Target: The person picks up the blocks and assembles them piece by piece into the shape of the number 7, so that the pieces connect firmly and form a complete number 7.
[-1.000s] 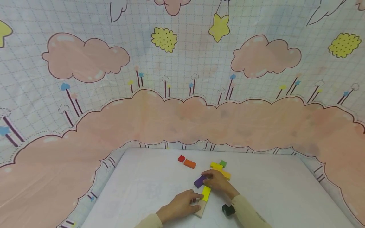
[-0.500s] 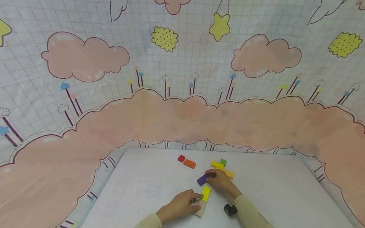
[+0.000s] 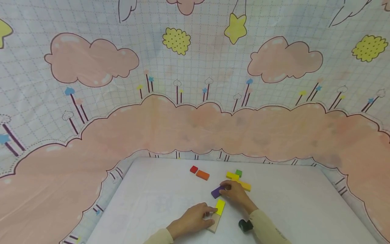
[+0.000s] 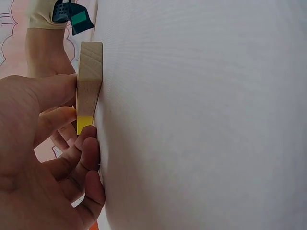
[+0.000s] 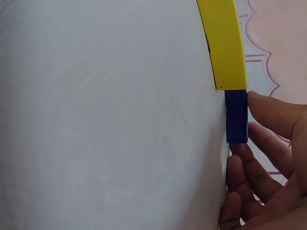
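Observation:
My left hand (image 3: 195, 217) rests on two blocks set end to end: the thumb on a plain wooden block (image 4: 89, 91), the forefinger at a bright yellow block (image 3: 220, 206). Its other fingers bend down close to the table in the left wrist view. My right hand (image 3: 236, 194) pinches the right end of a purple block (image 3: 216, 193) between thumb and forefinger. That block looks dark blue (image 5: 236, 115) in the right wrist view, below the yellow block's face (image 5: 224, 48). Its far end lies just beyond the yellow block.
Behind my right hand, a yellow block (image 3: 232, 175), an amber block (image 3: 245, 186) and a small green cube (image 3: 239, 173) lie close together. A red cube (image 3: 193, 169) and an orange block (image 3: 202, 175) lie further left on the white table (image 3: 146, 196). A dark wrist camera (image 3: 245, 225) sits by my right sleeve.
My right hand and the purple block have shifted a little to the right, off the bright yellow block's end. The amber block has slid slightly right. My left hand has stayed put.

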